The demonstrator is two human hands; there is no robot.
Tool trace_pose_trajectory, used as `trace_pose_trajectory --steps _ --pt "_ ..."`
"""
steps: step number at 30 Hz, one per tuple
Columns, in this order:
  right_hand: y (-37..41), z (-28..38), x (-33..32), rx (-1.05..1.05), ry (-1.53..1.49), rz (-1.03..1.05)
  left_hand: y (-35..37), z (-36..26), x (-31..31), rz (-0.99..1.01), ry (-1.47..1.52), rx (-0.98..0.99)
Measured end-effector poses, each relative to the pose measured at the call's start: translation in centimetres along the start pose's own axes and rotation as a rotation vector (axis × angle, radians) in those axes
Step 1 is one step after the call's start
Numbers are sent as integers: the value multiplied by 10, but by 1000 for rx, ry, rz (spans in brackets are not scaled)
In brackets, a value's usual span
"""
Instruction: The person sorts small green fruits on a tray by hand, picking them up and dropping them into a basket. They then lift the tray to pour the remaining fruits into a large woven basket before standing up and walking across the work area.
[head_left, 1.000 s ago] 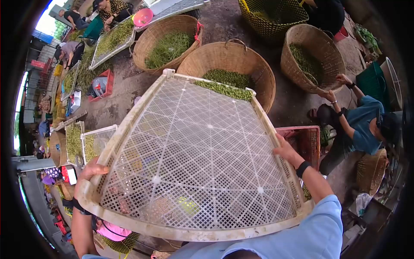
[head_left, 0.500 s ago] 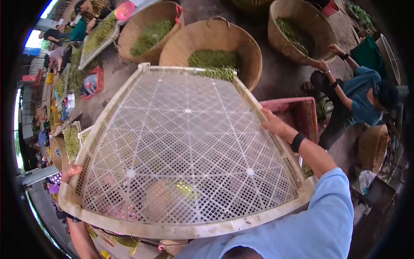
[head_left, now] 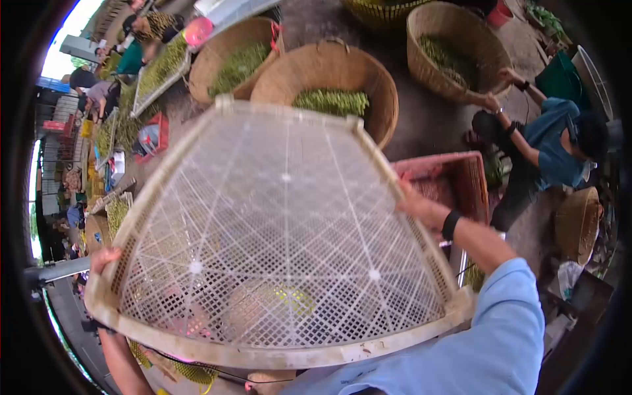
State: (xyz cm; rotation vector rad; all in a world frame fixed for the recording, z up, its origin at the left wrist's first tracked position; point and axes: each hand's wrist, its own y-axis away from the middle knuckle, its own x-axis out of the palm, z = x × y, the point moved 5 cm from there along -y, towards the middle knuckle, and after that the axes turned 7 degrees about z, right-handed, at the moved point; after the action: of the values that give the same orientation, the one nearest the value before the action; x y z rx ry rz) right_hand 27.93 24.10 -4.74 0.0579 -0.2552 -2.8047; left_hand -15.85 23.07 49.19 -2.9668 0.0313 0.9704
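"Where is the mesh tray (head_left: 309,356), and who has it?"

"Up in front of the wearer. The left hand (head_left: 104,258) grips its left rim and the right hand (head_left: 420,208) is closed on the right one, so it isn't set down"

"How far along does it look?"

"I'd judge the tray's part nearly done: its mesh shows as bare plastic, and a heap of small green produce (head_left: 332,103) lies in the wicker basket (head_left: 316,64) just past its far edge. The tray is left to put down. Whether it touches the basket, I can't tell"

"What's the tray like?"

"Off-white plastic, rigid-looking, with a thick scuffed rim, raised corners and a fine lattice crossed by diagonal ribs. Pink and yellow-green patches show through the holes"

"And around it?"

"A second woven basket (head_left: 199,78) holds wispy greens (head_left: 238,68). A red plastic crate (head_left: 476,184) stands beyond the right hand. Farther right, a person in a teal shirt (head_left: 558,125) has hands at the rim of a deep basket (head_left: 429,60). The produce is too blurred to name more exactly"
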Motion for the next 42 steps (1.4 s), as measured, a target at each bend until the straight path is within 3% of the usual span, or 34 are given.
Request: trace_pose_trajectory --steps 1,2,3,4,5,7,8,10,17,18,19,21,23,24,25,27,29,30,31,33,35,37,42 --pt "-6 21 -8 -23 16 -8 -9 -3 12 6 58 -114" --pt "-5 28 -7 160 5 43 -12 -8 21 2 62 -107" --pt "2 36 2 345 -18 95 -10 -3 23 -11 138 -281" --pt "7 43 10 344 -40 103 -4 -3 23 -26 197 -465" --pt "6 51 10 402 -85 91 5 -11 15 -49 39 -149" --pt "-2 47 5 443 -107 65 2 1 20 108 44 -466" --pt "-6 30 8 403 -27 35 2 4 25 108 47 -461" --pt "-4 27 8 381 75 -1 3 3 29 -62 113 -256" --pt "-12 22 4 258 101 -25 20 25 13 18 -25 -103" --pt "-11 23 2 196 -15 -62 30 27 0 3 -14 -146" --pt "-8 20 0 139 -136 -102 32 -14 52 164 185 -305" --pt "-9 23 -1 134 -78 -73 41 -41 77 44 176 -213" --pt "2 37 13 279 -152 -30 67 -8 15 -385 57 -186" --pt "-2 28 22 288 -88 -25 66 2 -2 -330 21 -178" --pt "-6 18 25 263 -88 -41 56 -12 15 -197 126 -311" --pt "-5 0 34 166 68 -2 55 -15 13 -70 107 -275" --pt "1 -2 30 121 9 29 98 -8 18 -118 -45 13" --pt "4 4 24 154 44 40 111 8 10 -107 -55 -46" --pt "7 9 18 193 80 45 120 10 26 -118 74 -297" --pt "11 10 15 231 97 22 128 12 41 0 -34 -196" --pt "15 8 11 110 180 -84 122 29 41 175 77 -374" --pt "25 16 7 123 216 -103 124 29 54 95 134 -416" --pt "74 35 1 186 131 -306 108 92 32 261 5 -534"
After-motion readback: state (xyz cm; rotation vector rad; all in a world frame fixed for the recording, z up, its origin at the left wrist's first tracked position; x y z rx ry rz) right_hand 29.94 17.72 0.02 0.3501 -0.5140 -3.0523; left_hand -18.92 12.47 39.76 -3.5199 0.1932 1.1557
